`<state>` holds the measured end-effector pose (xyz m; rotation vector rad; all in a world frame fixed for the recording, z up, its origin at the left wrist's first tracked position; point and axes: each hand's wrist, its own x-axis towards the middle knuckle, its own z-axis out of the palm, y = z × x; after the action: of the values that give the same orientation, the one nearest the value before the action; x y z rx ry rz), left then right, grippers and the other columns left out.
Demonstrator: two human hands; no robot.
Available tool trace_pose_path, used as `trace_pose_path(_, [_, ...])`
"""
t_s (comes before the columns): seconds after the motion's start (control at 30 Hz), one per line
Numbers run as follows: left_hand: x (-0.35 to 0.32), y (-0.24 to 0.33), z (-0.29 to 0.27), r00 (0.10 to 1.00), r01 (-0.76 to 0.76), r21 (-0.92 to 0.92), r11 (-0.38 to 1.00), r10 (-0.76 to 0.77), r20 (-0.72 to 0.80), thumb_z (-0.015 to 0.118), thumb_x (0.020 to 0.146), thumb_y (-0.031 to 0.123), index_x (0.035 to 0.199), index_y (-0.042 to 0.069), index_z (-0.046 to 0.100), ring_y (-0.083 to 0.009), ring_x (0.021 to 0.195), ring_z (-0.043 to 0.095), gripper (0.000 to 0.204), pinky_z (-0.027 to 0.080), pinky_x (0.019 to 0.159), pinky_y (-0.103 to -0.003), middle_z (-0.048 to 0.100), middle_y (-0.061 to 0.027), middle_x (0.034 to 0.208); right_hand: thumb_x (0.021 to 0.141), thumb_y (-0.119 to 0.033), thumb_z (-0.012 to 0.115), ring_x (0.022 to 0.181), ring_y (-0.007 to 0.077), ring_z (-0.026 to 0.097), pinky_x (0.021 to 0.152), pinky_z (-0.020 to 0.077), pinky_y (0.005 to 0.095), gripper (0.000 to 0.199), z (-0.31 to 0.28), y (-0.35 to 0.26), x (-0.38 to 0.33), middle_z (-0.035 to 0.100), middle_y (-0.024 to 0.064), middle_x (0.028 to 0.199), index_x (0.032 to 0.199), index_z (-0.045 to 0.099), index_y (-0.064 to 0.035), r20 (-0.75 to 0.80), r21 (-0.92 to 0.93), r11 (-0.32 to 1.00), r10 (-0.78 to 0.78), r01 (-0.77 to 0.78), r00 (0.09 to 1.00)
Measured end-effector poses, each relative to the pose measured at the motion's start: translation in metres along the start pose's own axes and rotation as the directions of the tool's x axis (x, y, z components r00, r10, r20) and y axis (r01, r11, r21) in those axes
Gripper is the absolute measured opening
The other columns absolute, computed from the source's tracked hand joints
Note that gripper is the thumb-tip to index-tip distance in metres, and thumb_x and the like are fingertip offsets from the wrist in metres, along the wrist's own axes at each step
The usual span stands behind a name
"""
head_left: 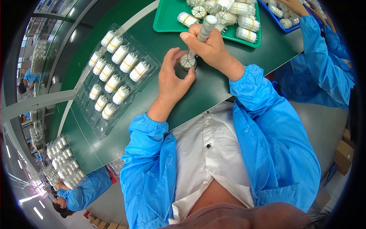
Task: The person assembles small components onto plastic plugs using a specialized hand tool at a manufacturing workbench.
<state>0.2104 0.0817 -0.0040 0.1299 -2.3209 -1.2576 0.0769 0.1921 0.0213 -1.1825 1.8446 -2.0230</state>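
Observation:
My left hand (pixel 170 80) curls its fingers and thumb around a round white part with a spoked top (pixel 187 61), holding it upright on the green tabletop (pixel 207 86). My right hand (pixel 215 49) is closed around the pale grey handle of a slim tool (pixel 207 27), probably a screwdriver. The tool tilts down toward the round part; its shaft reaches the part's top edge, and my fingers partly hide it. Just beyond my right hand, a green tray (pixel 166 21) bears many white cylindrical parts, several wrapped with a yellow band.
Left of my hands lies a clear plastic tray (pixel 133 89) with rows of banded white cylinders (pixel 112 83). At the upper right are a blue tray (pixel 277 23) of similar parts and a co-worker's blue sleeve (pixel 324 57). Another person (pixel 82 192) sits at the lower left near stacked parts (pixel 68 166).

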Motion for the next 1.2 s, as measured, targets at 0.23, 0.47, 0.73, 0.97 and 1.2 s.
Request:
trace_pose_path(0.23, [0.003, 0.005, -0.004, 0.997, -0.077, 0.281, 0.957, 0.071, 0.030, 0.081, 0.073, 0.007, 0.133, 0.002, 0.044, -0.0297, 0.100, 0.067, 0.070, 0.054, 0.088, -0.038, 0.066, -0.0145, 0.114, 0.098, -0.020, 0.063, 0.056, 0.0063, 0.043, 0.049, 0.0343, 0.0274, 0.035, 0.007, -0.010, -0.003, 0.048, -0.0014, 0.058, 0.068, 0.050, -0.0081, 0.081, -0.259, 0.953, -0.140, 0.157, 0.987])
trace_pose_path(0.47, [-0.002, -0.002, -0.002, 0.997, 0.065, -0.006, 0.998, -0.064, 0.040, 0.076, 0.079, 0.002, 0.138, 0.000, 0.040, -0.0208, 0.109, 0.063, 0.069, 0.050, 0.097, -0.033, 0.063, -0.0152, 0.123, 0.094, -0.021, 0.066, 0.060, 0.0057, 0.040, 0.051, 0.0329, 0.0293, 0.035, -0.002, -0.006, 0.000, 0.042, -0.0037, 0.061, 0.067, 0.047, -0.0072, -0.017, 0.155, 0.984, 0.095, -0.091, 0.995])
trace_pose_path(0.73, [0.000, -0.008, -0.004, 0.999, 0.007, -0.013, 1.000, -0.006, 0.053, 0.073, 0.079, 0.006, 0.136, 0.003, 0.040, -0.0337, 0.109, 0.066, 0.065, 0.053, 0.092, -0.038, 0.065, -0.0171, 0.121, 0.098, -0.019, 0.064, 0.057, 0.0070, 0.038, 0.050, 0.0301, 0.0285, 0.034, 0.007, 0.000, 0.002, 0.043, -0.0021, 0.061, 0.070, 0.047, -0.0074, 0.071, -0.070, 0.995, -0.067, 0.072, 0.995])
trace_pose_path(0.97, [0.001, 0.001, -0.022, 0.995, -0.031, 0.052, 0.998, 0.026, 0.093, 0.070, 0.084, 0.010, 0.129, 0.001, 0.050, -0.0398, 0.110, 0.059, 0.050, 0.048, 0.096, -0.044, 0.059, -0.0223, 0.120, 0.101, -0.021, 0.060, 0.059, 0.0060, 0.047, 0.054, 0.0375, 0.0249, 0.035, -0.005, -0.003, 0.001, 0.054, -0.0021, 0.063, 0.068, 0.054, -0.0083, -0.201, 0.174, 0.984, 0.008, 0.028, 0.979])
trace_pose_path(1.2, [0.036, -0.048, -0.183, 0.900, 0.111, 0.810, 0.575, 0.289, -0.328, 0.067, 0.081, 0.005, 0.132, 0.011, 0.058, -0.0372, 0.119, 0.054, 0.052, 0.041, 0.103, -0.047, 0.061, -0.0152, 0.127, 0.100, -0.018, 0.061, 0.059, 0.0065, 0.047, 0.055, 0.0369, 0.0245, 0.034, 0.000, -0.007, -0.005, 0.054, -0.0008, 0.064, 0.069, 0.053, -0.0070, -0.181, 0.015, 0.999, -0.028, 0.031, 0.983])
